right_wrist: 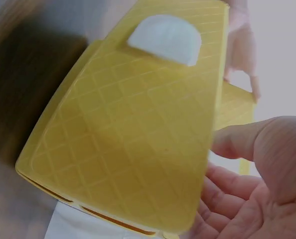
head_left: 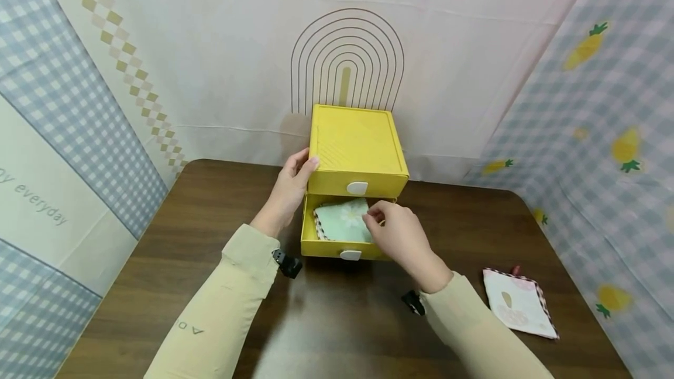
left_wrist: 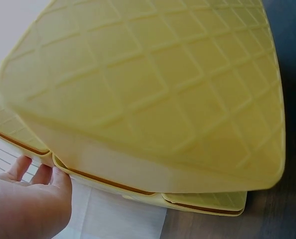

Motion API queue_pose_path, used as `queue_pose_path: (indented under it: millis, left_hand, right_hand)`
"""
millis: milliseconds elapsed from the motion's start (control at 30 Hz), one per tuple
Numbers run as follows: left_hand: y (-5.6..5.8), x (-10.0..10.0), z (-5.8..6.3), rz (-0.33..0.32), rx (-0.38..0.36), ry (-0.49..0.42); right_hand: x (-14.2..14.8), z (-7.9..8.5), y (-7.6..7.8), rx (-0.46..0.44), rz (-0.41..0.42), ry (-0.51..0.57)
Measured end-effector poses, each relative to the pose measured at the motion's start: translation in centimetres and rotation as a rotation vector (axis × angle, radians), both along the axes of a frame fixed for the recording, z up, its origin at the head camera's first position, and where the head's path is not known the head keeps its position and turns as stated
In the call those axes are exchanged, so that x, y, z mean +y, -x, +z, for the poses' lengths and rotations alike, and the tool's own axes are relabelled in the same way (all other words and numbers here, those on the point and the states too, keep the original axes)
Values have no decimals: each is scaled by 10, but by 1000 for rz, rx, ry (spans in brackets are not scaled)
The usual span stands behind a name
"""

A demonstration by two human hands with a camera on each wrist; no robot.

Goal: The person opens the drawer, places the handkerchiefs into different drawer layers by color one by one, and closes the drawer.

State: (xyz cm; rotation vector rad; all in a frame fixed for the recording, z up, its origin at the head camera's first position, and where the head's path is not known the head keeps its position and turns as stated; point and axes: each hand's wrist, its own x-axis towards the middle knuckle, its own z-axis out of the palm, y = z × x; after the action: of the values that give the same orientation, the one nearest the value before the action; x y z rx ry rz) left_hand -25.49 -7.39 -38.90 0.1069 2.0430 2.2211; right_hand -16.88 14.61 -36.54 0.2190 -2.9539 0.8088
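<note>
A yellow two-drawer box (head_left: 355,145) stands at the back of a dark wooden table (head_left: 158,238). Its lower drawer (head_left: 323,248) is pulled out, and a folded pale green flowered cloth (head_left: 339,218) lies inside. My left hand (head_left: 308,162) holds the box's upper left corner, thumb on the top edge and fingers down the side. My right hand (head_left: 371,218) reaches into the open drawer and pinches the cloth's right part. The left wrist view shows the left hand (left_wrist: 33,174) against the quilted yellow side (left_wrist: 153,89). In the right wrist view the right hand (right_wrist: 215,164) sits behind the drawer front (right_wrist: 133,129).
A second folded cloth (head_left: 518,303), white and pink with a checked edge, lies on the table to the right. Patterned fabric walls close in the table at the back and on both sides. The upper drawer is closed, showing its white handle (head_left: 357,188).
</note>
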Motion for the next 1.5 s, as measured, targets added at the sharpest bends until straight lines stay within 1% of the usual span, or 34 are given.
queue_pose_path:
  millis: [200,367,433,533,700,833,1033,1100,1267,1333,1500]
  left_hand:
    - [1,-1,0,-8,-13,0]
    - [-1,-1,-1,2,0,5]
    - [-2,-1,0,6,8,10]
    - [-3,0,0,12,19,15]
    - [-3,0,1,7,27,8]
    - [-2,0,1,4,21,9]
    - [-2,0,4,-7,7,15]
    - [-8,0,13,-10,3,24]
    - [-8,0,10,4,17,23]
    - [-2,0,1,9,25,10]
    - [-2,1,2,3,24,-4]
  right_hand:
    - [4,3,-13,-7,13,140]
    - [4,4,-21,32,34,240]
    - [3,4,-24,31,42,277]
    - [3,5,-30,-10,64,323]
    - [1,2,-42,-137,127,415]
    - [1,-8,-48,-216,152,464]
    - [1,-28,-50,-270,160,470]
    - [1,-33,-50,-287,160,479]
    - [2,-46,-48,-340,146,493]
    - [3,-49,-48,-359,134,496]
    - [2,-55,-47,-388,90,514]
